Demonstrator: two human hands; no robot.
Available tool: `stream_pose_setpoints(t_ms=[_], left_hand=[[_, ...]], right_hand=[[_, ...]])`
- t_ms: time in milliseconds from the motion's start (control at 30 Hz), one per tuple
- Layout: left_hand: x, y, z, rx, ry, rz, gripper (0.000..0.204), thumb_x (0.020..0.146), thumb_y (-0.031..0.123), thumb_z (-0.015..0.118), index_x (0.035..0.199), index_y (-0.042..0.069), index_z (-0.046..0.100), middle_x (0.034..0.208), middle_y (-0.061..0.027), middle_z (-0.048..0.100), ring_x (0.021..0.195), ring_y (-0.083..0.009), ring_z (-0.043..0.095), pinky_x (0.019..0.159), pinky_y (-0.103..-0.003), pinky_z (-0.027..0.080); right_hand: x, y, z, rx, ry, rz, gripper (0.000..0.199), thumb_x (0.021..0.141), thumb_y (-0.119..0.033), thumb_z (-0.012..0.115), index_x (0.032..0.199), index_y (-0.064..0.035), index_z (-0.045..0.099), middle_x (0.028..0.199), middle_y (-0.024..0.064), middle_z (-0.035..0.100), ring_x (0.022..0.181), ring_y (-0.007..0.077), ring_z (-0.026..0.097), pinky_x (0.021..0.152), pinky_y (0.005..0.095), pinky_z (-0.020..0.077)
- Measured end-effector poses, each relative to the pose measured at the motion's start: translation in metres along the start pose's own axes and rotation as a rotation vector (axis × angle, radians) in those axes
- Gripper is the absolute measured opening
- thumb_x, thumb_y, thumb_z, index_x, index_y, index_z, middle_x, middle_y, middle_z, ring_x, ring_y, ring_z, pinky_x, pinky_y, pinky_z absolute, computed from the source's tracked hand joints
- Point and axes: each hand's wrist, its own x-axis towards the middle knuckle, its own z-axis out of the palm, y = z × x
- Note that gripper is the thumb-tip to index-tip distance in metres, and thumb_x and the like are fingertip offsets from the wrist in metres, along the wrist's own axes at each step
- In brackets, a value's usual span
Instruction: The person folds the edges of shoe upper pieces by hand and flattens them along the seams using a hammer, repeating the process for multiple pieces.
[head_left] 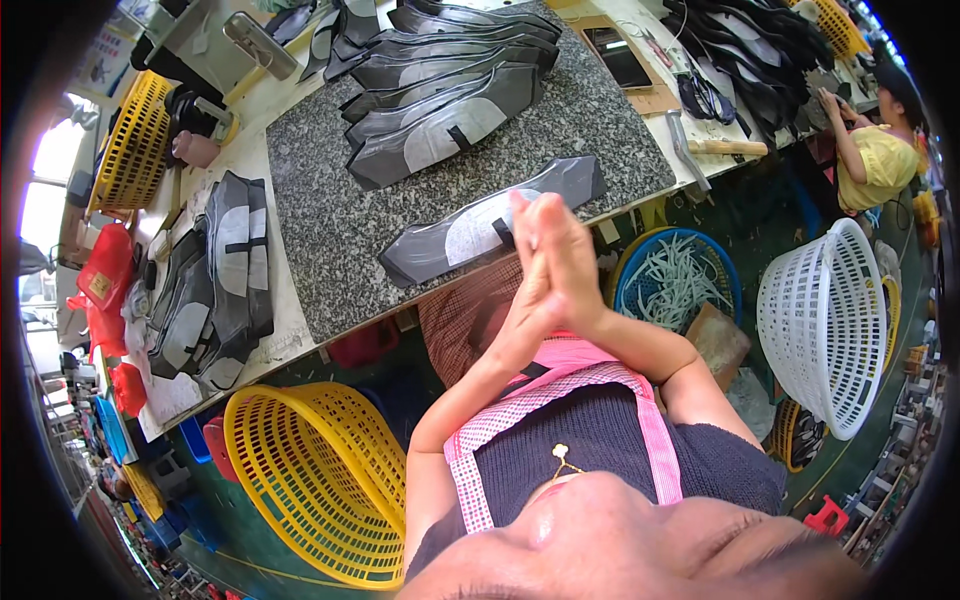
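While the left hand (528, 300) and right hand (565, 255) press flat together, palm to palm with fingers straight and nothing seen between them, they hover over the near edge of the desk (300, 135). Just beyond the fingertips a single dark shoe piece (470, 225) with a grey patch lies on the speckled slab (320, 215). More pieces sit stacked (445, 85) farther back, another pile (215, 280) lies left, and a yellow basket (310, 480) stands below.
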Motion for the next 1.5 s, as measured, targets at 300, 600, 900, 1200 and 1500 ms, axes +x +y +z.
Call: stream_pose_setpoints(t_ms=[300,600,900,1200,1500], left_hand=[[0.016,0.016,0.016,0.197,0.411,0.474,0.068,0.108,0.049,0.022,0.161,0.015,-0.004,0.169,-0.003,-0.005,0.155,-0.0204,-0.002,0.124,-0.035,0.004],[-0.017,-0.044,0.026,-0.046,0.248,-0.024,0.073,0.106,0.055,0.024,0.161,0.017,-0.005,0.168,-0.0083,0.003,0.153,-0.0321,0.016,0.122,-0.047,0.017],[0.01,0.01,0.0,-0.53,0.116,-0.214,0.107,0.084,0.089,0.012,0.161,0.016,0.0,0.164,-0.0188,0.019,0.15,-0.0341,0.026,0.121,-0.051,0.015],[0.058,-0.041,0.084,-1.487,0.214,1.04,0.054,0.08,0.025,0.059,0.128,0.005,0.047,0.134,-0.0124,0.056,0.122,-0.0237,0.053,0.103,-0.034,0.042],[0.026,-0.251,0.034,-1.989,-0.077,1.177,0.032,0.081,0.035,0.071,0.093,0.008,0.057,0.092,-0.0049,0.055,0.085,-0.0168,0.055,0.076,-0.031,0.044]], right_hand=[[-0.072,0.003,0.024,-0.428,-0.252,-0.196,0.072,0.107,-0.052,0.026,0.156,0.0015,0.021,0.161,0.0203,0.024,0.153,0.0322,0.013,0.122,0.0428,0.0111],[-0.052,0.016,-0.002,-0.473,-0.039,0.145,0.074,0.105,-0.058,0.025,0.161,-0.0123,0.007,0.167,0.0094,0.01,0.154,0.0269,0.01,0.121,0.0467,0.0147],[-0.096,0.022,-0.018,-0.762,-0.563,-0.32,0.088,0.102,-0.058,0.025,0.157,0.0061,0.001,0.165,0.0261,-0.002,0.153,0.0411,-0.004,0.121,0.0536,-0.0047],[-0.015,-0.01,-0.046,-1.096,-0.701,-0.394,0.051,0.091,-0.047,0.059,0.124,-0.0086,0.062,0.122,0.0154,0.064,0.108,0.0329,0.064,0.097,0.0514,0.045],[-0.057,0.014,-0.056,-1.293,-1.122,0.221,0.042,0.09,-0.031,0.055,0.118,-0.0004,0.058,0.11,0.017,0.063,0.1,0.0346,0.061,0.084,0.0444,0.0487]])
